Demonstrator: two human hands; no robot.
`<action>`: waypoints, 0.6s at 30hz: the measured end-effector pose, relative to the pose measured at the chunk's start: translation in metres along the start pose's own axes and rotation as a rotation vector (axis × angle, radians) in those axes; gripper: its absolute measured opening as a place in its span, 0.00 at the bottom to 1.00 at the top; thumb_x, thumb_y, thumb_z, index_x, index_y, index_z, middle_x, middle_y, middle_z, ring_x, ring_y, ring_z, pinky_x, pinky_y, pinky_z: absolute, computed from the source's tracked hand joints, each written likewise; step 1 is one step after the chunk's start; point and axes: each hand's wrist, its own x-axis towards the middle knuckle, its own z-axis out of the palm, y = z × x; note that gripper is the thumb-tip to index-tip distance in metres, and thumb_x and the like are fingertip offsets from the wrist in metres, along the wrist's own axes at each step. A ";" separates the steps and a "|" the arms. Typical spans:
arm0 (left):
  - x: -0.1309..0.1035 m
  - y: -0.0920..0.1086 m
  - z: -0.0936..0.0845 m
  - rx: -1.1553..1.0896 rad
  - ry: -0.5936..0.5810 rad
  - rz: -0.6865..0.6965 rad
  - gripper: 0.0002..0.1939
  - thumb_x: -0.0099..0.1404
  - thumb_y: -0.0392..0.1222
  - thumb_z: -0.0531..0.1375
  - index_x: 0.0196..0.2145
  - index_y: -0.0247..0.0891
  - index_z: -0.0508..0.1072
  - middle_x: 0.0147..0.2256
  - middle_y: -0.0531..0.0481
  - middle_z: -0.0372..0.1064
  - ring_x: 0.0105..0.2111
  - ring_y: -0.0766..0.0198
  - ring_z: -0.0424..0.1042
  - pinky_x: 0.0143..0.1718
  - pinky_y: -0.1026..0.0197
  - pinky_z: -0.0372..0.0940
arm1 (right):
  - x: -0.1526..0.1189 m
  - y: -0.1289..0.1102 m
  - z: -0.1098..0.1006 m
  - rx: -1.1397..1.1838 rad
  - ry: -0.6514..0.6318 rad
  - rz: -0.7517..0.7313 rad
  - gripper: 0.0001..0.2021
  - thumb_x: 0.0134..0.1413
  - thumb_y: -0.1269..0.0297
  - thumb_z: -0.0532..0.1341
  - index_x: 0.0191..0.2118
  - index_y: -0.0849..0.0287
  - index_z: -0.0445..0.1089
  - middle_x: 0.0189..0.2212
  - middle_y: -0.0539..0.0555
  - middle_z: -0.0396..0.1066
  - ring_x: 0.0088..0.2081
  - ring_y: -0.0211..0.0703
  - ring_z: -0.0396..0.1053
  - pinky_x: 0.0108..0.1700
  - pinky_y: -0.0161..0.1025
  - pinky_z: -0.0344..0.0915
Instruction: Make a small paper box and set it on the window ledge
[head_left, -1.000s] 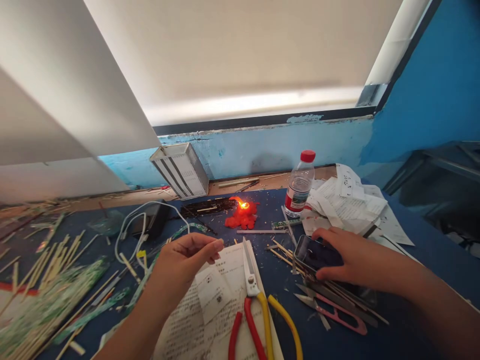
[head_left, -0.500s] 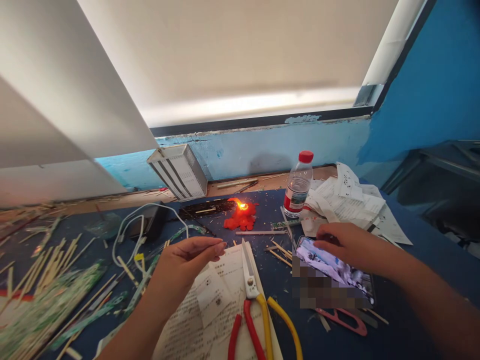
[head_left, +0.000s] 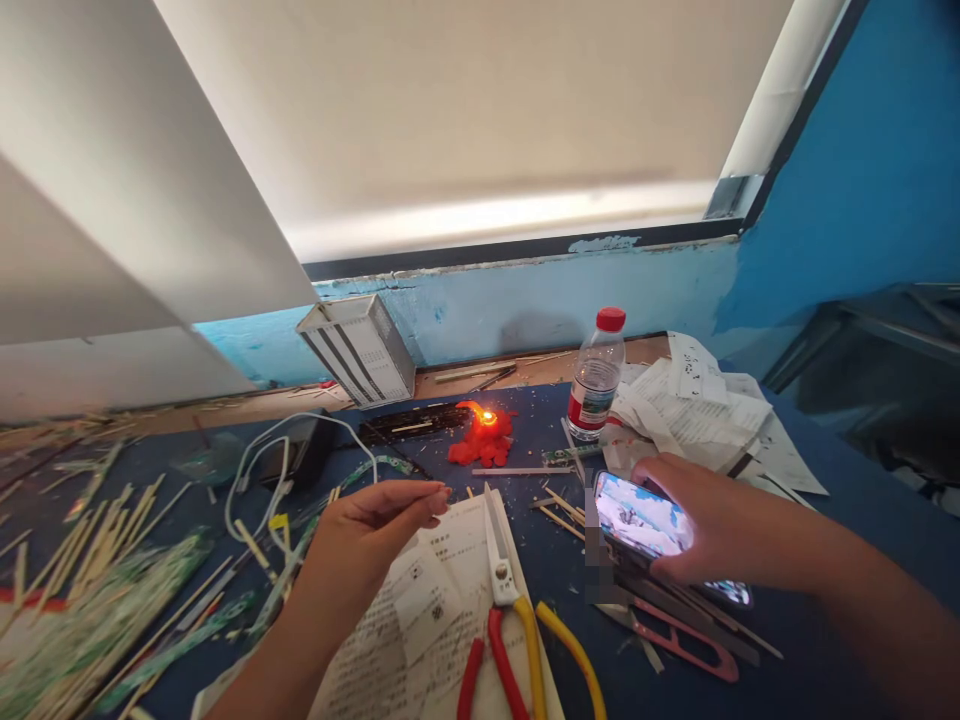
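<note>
My left hand (head_left: 375, 540) is raised over the printed booklet (head_left: 360, 650), thumb and fingertips pinched together; anything between them is too small to name. My right hand (head_left: 705, 520) grips a phone (head_left: 641, 515) by its long edges, fingers behind the far edge and thumb at the near one, its screen lit. Scissors (head_left: 501, 570) with white blades lie between my hands, near red and yellow handles (head_left: 566, 640). Beyond them a small flame burns on a red wax-like lump (head_left: 484, 445).
A bottle (head_left: 596, 380) with a red cap stands near crumpled papers (head_left: 697, 410). A white box (head_left: 360, 355) stands by the wall. Thin sticks (head_left: 97, 540), green strips and a white cable (head_left: 259, 425) cover the left side. A pink-handled tool (head_left: 694, 645) lies at the right.
My right hand has moved down and round the phone, taking hold of it; the phone's near side has lifted slightly. My left hand has barely moved.
</note>
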 end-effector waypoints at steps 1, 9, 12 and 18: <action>-0.001 0.001 0.000 0.008 0.005 0.006 0.10 0.50 0.48 0.78 0.29 0.43 0.86 0.26 0.50 0.82 0.28 0.61 0.78 0.33 0.64 0.73 | 0.001 0.003 -0.001 -0.004 0.032 0.011 0.40 0.45 0.47 0.71 0.65 0.51 0.66 0.60 0.59 0.72 0.56 0.64 0.72 0.53 0.49 0.71; 0.000 -0.001 0.001 -0.109 -0.033 -0.020 0.16 0.56 0.54 0.74 0.39 0.44 0.87 0.38 0.45 0.86 0.41 0.54 0.83 0.44 0.58 0.77 | 0.024 0.025 0.000 -0.154 0.231 0.275 0.41 0.50 0.37 0.65 0.59 0.67 0.67 0.51 0.74 0.73 0.49 0.72 0.75 0.42 0.54 0.73; 0.000 -0.004 0.001 -0.087 -0.058 -0.035 0.15 0.54 0.52 0.76 0.38 0.45 0.87 0.37 0.46 0.86 0.41 0.55 0.83 0.44 0.60 0.77 | 0.031 0.023 0.006 -0.210 0.247 0.344 0.39 0.51 0.37 0.64 0.56 0.68 0.69 0.48 0.75 0.74 0.46 0.73 0.76 0.39 0.55 0.72; 0.000 -0.003 -0.001 -0.011 0.011 -0.028 0.13 0.49 0.50 0.79 0.28 0.41 0.86 0.24 0.50 0.82 0.25 0.64 0.78 0.30 0.68 0.74 | 0.035 0.022 0.015 -0.232 0.275 0.369 0.41 0.52 0.32 0.61 0.60 0.63 0.67 0.49 0.73 0.73 0.50 0.77 0.75 0.44 0.59 0.71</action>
